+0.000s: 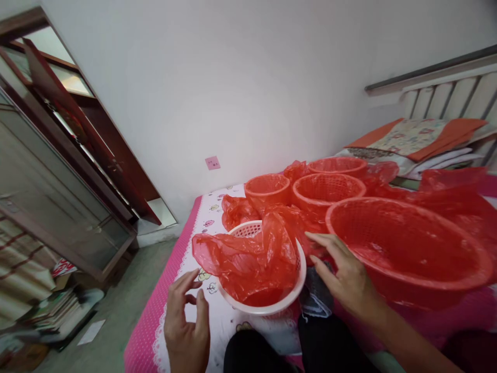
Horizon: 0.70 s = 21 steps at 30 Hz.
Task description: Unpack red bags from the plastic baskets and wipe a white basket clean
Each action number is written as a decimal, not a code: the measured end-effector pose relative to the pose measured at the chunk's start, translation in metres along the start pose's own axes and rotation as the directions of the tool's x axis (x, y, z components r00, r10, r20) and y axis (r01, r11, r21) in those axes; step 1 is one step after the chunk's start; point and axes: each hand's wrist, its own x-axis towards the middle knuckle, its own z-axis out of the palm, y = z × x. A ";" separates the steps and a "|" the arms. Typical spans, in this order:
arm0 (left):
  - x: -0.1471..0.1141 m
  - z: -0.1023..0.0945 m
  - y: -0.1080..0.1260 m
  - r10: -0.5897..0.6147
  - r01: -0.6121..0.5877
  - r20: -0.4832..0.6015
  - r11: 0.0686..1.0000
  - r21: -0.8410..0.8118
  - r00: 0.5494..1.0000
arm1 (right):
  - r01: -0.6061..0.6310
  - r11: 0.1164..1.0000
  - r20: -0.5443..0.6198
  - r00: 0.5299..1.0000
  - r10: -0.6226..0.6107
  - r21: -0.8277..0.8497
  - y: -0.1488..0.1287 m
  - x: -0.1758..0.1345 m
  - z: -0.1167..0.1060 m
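Now, red bag risk: the thin red plastic bag (248, 267) could slip out of place or fold back on itself, because much of its loose film flops across the left rim of the perforated white plastic basket (267, 311) and appears to be held by nothing.
White basket risk: a pull from one side alone could tip or skid it, since it sits on the soft bed (153, 311) with no hand steadying it.
Film risk: a hard tug or a fingernail could tear it, as it looks flimsy and crumpled.
Red basket risk: the wide red plastic basket (392, 223) could be knocked by the right forearm, which lies close along its near side.
Cloth risk: the dark grey cloth (316, 298), just beside the white basket on its right, could get caught up with the bag.
Red bag's place: partly inside the white basket, bunched up at the right and spilling leftward over the rim, between the two hands.
Left-hand grip (186, 324): thumb and fingers curved and well parted, with nothing in them; the bag's spilled flap lies just above the fingertips.
Right-hand grip (345, 272): thumb and forefinger spread, holding nothing visible; the bunched film is just beyond the fingertips, and whether they touch it cannot be told.
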 end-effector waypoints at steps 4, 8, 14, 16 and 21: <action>0.014 0.006 0.019 0.403 -0.470 0.384 0.878 0.096 0.831 | 0.344 0.921 0.212 0.928 -0.305 -0.180 -0.019 -0.005 0.003; 0.025 0.021 0.010 0.392 -0.626 0.615 0.748 0.220 0.684 | 0.434 0.857 0.285 0.889 -0.358 -0.278 -0.010 -0.006 0.012; 0.024 0.007 0.004 0.391 -0.619 0.649 0.769 0.159 0.652 | 0.268 0.953 0.055 0.963 -0.263 -0.139 -0.011 0.003 0.003; 0.019 0.001 0.010 0.439 -0.619 0.604 0.777 0.118 0.666 | 0.091 0.995 -0.013 0.996 -0.091 -0.046 -0.016 0.002 0.003; 0.005 -0.004 0.020 0.474 -0.637 0.638 0.770 0.035 0.608 | -0.375 0.913 0.056 0.927 0.371 0.159 -0.015 0.004 0.021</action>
